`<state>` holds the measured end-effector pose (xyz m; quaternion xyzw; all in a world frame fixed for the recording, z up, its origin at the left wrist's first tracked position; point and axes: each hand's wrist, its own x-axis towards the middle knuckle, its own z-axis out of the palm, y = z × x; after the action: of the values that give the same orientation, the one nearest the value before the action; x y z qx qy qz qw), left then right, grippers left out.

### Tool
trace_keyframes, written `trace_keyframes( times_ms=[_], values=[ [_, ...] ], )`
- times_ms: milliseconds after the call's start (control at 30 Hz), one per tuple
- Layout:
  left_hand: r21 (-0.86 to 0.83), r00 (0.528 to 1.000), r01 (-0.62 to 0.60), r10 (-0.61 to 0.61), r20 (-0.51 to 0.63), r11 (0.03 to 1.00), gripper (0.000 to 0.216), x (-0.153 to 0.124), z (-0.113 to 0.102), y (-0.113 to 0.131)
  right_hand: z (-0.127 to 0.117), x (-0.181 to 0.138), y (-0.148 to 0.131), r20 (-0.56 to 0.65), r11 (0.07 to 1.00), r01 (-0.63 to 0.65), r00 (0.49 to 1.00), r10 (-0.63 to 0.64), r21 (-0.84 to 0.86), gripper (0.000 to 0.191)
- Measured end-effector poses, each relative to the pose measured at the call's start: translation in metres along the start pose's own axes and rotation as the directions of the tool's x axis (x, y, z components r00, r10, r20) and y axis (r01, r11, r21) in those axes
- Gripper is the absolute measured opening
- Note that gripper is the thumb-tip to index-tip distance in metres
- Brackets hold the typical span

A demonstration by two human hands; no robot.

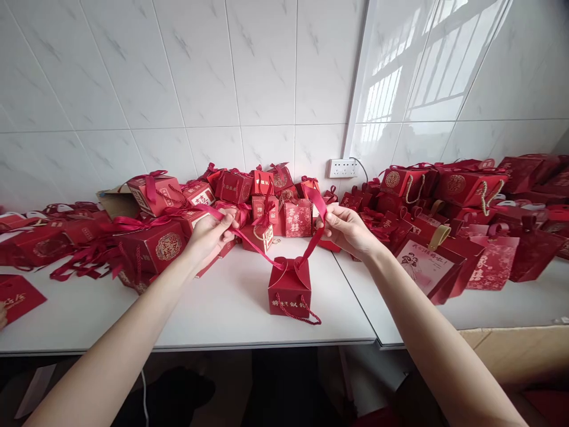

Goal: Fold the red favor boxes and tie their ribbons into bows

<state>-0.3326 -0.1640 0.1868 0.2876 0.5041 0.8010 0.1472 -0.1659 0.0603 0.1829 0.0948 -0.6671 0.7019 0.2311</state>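
Gripping one end each of a red ribbon [312, 244], the left hand [213, 232] and right hand [349, 228] are pinched between thumb and fingers, well apart. Below and between them, the ribbon meets the top of a small box [290, 287] (a rope handle [297, 319] droops in front), upright on the counter [213, 314]. Beyond the hands, other boxes [166, 246] crowd together.

One threaded box [288, 290], two ribbon ends [318, 201], one socket strip [342, 168] and uncountable piled boxes [299, 219] show
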Motion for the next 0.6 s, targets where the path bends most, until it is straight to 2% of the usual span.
trace_keyframes(
  times_ms=[167, 433, 600],
  values=[
    [-0.030, 0.999, -0.006, 0.007, 0.052, 1.000, 0.032, 0.004, 0.008, 0.003, 0.007, 0.010, 0.002, -0.048, 0.996, 0.062, 0.997, -0.059, 0.061, 0.031],
    [-0.016, 0.964, -0.073, 0.074, 0.255, 0.997, 0.035, 0.021, 0.057, 0.000, 0.030, 0.030, 0.009, -0.060, 0.996, 0.054, 0.997, -0.050, 0.078, 0.028],
    [-0.037, 0.963, -0.039, 0.048, 0.264, 0.999, 0.032, 0.022, 0.075, -0.001, 0.036, 0.030, 0.005, -0.046, 0.987, 0.079, 0.996, -0.073, 0.140, 0.028]
  ],
)
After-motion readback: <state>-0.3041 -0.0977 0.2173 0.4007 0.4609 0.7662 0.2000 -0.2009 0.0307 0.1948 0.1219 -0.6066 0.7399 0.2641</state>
